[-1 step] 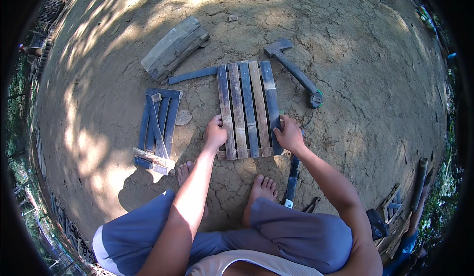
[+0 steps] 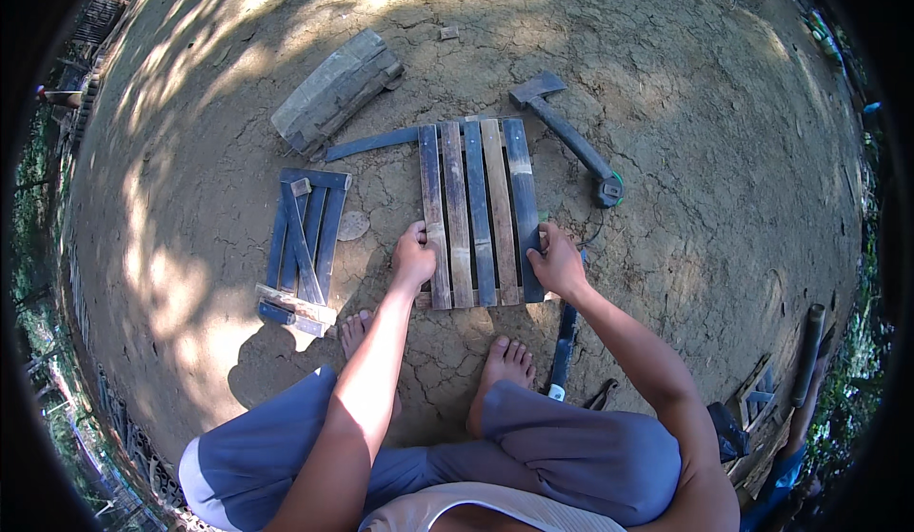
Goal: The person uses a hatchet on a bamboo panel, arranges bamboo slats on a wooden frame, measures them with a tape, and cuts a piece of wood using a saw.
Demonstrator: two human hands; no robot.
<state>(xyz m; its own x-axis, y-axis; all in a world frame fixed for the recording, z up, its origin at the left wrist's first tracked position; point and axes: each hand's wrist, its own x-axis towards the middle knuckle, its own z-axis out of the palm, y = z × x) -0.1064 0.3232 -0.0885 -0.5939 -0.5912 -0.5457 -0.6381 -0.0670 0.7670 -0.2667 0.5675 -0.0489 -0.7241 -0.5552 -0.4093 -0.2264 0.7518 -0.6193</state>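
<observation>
Wooden slatted panel (image 2: 480,213), long axis forward

Some fingers of the left hand (image 2: 413,258) and right hand (image 2: 560,262) are hidden by the edges of the slatted panel (image 2: 479,218), by which one end of the dark strip (image 2: 371,143) is covered too. The left foot (image 2: 353,330) is partly hidden by the left forearm (image 2: 369,361), part of the long dark tool (image 2: 565,346) by the right wrist (image 2: 581,290). Another person (image 2: 784,475) is cut off at the lower right.
</observation>
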